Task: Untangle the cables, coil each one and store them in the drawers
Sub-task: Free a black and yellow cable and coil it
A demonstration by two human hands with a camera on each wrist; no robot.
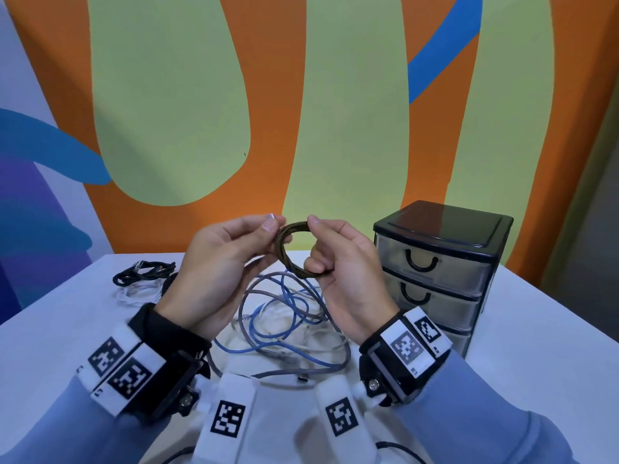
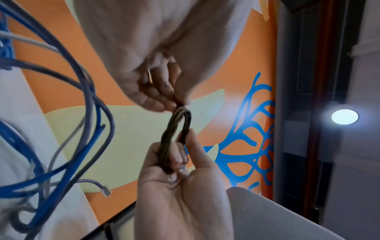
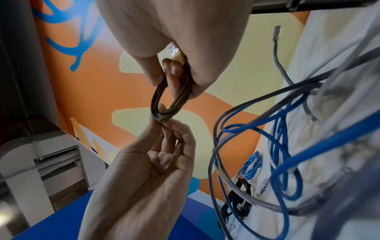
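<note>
Two hands share the grip on a small brown coil, held mid-frame above the bench: the left hand pinches its upper left side, the right hand curls round its right side. Below lies a blue and grey tangle. A drawer unit, drawers closed, stands at right. More cables lie at left.

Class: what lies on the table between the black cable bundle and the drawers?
In the head view, the tangle of blue and grey cables lies between the black bundle and the drawers.
</note>
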